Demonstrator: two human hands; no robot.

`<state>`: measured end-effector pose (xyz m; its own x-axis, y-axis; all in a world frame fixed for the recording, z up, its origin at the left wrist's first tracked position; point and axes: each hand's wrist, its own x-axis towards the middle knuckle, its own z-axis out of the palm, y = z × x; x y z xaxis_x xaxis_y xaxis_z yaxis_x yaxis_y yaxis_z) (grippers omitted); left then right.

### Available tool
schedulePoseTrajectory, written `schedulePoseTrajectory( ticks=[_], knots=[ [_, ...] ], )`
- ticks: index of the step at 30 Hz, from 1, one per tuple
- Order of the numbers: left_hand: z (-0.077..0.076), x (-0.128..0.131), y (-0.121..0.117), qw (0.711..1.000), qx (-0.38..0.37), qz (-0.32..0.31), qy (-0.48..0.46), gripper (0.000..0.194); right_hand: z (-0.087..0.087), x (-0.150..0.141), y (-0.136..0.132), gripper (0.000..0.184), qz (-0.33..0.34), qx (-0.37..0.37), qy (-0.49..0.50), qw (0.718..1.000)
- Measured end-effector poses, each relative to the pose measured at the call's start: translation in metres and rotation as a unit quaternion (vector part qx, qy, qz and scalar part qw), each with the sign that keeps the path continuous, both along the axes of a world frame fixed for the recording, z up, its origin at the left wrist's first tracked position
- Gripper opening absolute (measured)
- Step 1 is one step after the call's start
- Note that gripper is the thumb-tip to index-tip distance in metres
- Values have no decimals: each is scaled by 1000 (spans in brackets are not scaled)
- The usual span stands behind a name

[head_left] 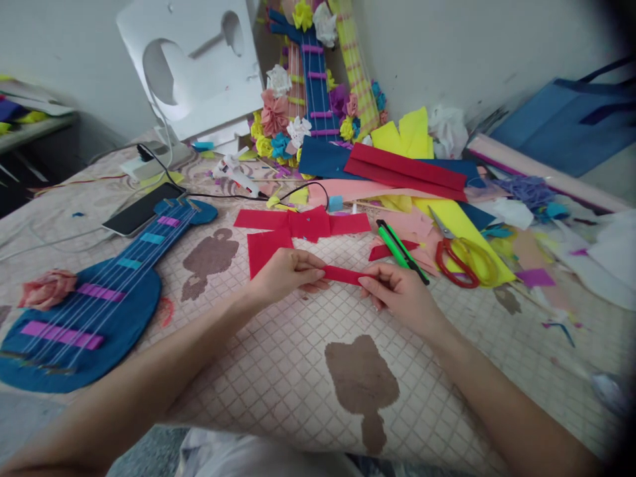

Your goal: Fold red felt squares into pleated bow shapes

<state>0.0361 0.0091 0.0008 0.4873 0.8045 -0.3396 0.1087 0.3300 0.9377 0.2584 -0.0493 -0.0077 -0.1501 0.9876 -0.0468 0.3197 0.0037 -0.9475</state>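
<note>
Between my two hands a narrow strip of red crepe paper (344, 274) is stretched just above the table. My left hand (293, 270) pinches its left end, thumb against the fingers. The right end is pinched by my right hand (392, 291). Behind my left hand lie a red paper square (265, 246) and a row of overlapping red paper pieces (309, 224). A green utility knife (397, 246) rests just beyond my right hand, across another scrap of red paper (380, 252).
A blue paper guitar (124, 291) with a pink rose lies left, near a phone (144, 211). Scissors (462, 262) sit on yellow paper at right. A hot glue gun (238, 177), folded red paper (407, 171) and decorated paper guitars (318, 86) are at the back.
</note>
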Motion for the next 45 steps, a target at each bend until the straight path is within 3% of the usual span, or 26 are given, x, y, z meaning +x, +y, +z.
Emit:
schedulePoseTrajectory(
  ticks=[2,5,8,10,14,16,19,22,25,28,34,39,42,45],
  knots=[
    [1,-8,7,1000,13,-9,8,15,-1,5,1,20,-9,-1,9,1000],
    [5,-11,10,990,139,12,35,22,0,8,1,20,-3,-3,7,1000],
    [11,-2,3,955,278,-19,98,29,2,5,-1,20,19,-2,-17,1000],
    [13,6,-2,935,321,-51,141,24,3,2,-2,20,25,5,-30,999],
    [13,10,2,944,287,-85,143,11,9,6,-3,22,20,44,-67,997],
    [17,10,9,955,260,-66,124,10,13,18,1,24,-39,100,-126,986],
    [28,23,20,970,223,3,96,11,15,45,10,24,-181,209,-276,921],
    [36,59,29,992,124,6,24,13,8,69,18,29,-210,234,-416,853],
    [30,99,37,998,53,-18,-11,15,-4,77,22,32,-189,187,-455,850],
    [14,122,44,997,63,-2,45,20,-12,73,24,30,-177,161,-462,854],
    [-6,125,50,993,76,5,89,17,-2,79,25,23,-221,174,-391,876],
    [-11,130,53,982,129,-1,141,16,15,87,17,27,-337,229,-361,839],
    [-14,133,55,969,172,-6,178,17,16,77,15,25,-308,236,-368,845],
    [-13,134,54,954,213,-13,212,19,5,63,16,20,-252,230,-406,848]
  ],
)
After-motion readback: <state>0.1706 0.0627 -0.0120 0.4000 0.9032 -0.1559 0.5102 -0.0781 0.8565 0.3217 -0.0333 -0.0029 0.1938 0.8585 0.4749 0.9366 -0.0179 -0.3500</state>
